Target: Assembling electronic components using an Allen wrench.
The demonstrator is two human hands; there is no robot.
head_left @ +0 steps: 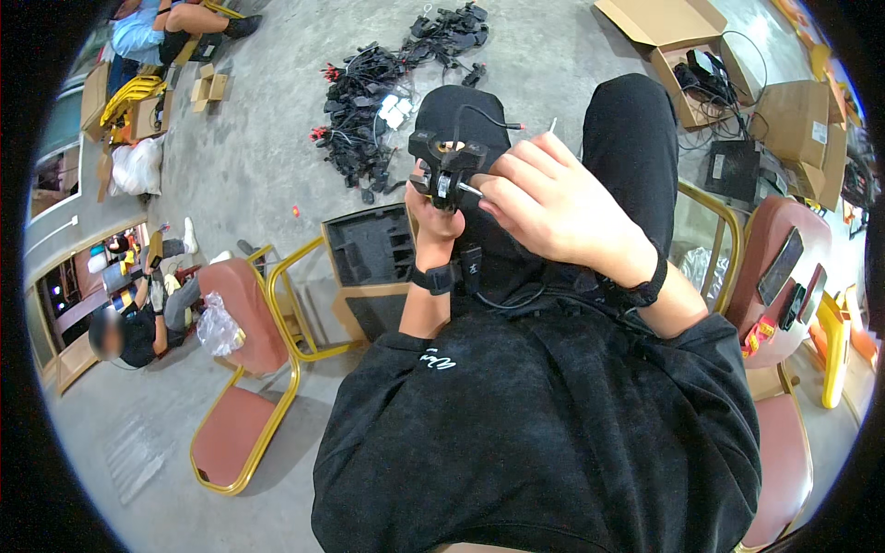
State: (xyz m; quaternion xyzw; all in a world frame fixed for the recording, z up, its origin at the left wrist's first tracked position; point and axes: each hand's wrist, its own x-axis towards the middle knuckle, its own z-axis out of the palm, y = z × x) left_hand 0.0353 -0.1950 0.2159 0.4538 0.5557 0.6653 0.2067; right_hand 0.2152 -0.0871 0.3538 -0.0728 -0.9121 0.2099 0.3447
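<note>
Over my knees, my left hand (pixel 431 214) grips a black plastic device (pixel 446 158) from below. The device has a wide top with an opening in it and a shiny metal part lower down. A thin black cable (pixel 484 117) with a red tip curves off its top. My right hand (pixel 562 203) is closed on a slim metal tool (pixel 470 190), whose end touches or nearly touches the device's lower right side. The fingers hide most of this tool, so its kind is unclear. A thin pale end (pixel 554 125) sticks up behind the right fingers.
Black parts with red-tipped cables (pixel 355 115) lie piled on the floor ahead. An open case (pixel 371 244) sits left, beside a gold-framed chair (pixel 249 318). An open carton (pixel 701 78) stands at far right. A phone (pixel 781 265) rests on the right chair. Other people sit at left.
</note>
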